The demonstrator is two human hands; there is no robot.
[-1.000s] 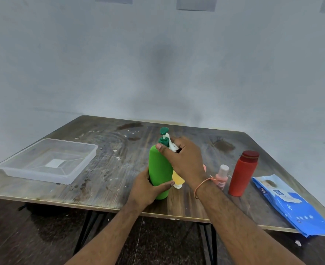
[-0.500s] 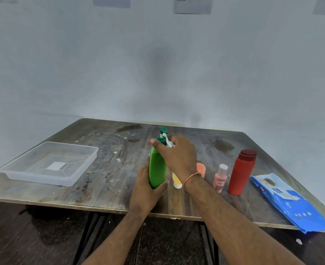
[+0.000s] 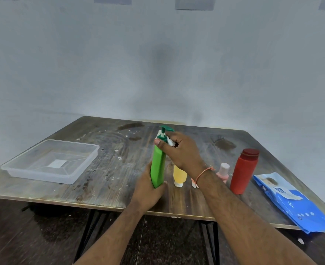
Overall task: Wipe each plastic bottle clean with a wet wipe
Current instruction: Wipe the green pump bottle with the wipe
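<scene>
Gripping green pump bottle (image 3: 158, 165) at base: left hand (image 3: 148, 190), fingers curled round it, bottle upright above near surface (image 3: 104, 180) edge. Right hand (image 3: 180, 152) fingers pinch white wet wipe (image 3: 170, 141) against pump neck. Red bottle (image 3: 244, 171), wipes pack (image 3: 295, 203) at right.

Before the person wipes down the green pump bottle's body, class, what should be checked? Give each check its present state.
1. Left hand grips the green pump bottle near its base: ok.
2. Right hand holds the wet wipe against the pump neck: ok.
3. Bottle base resting on the table: cannot tell, the hand hides it.
4. Yellow bottle close beside the green one, may get knocked: not ok.
5. Wipe pack within reach on the right: ok.
</scene>
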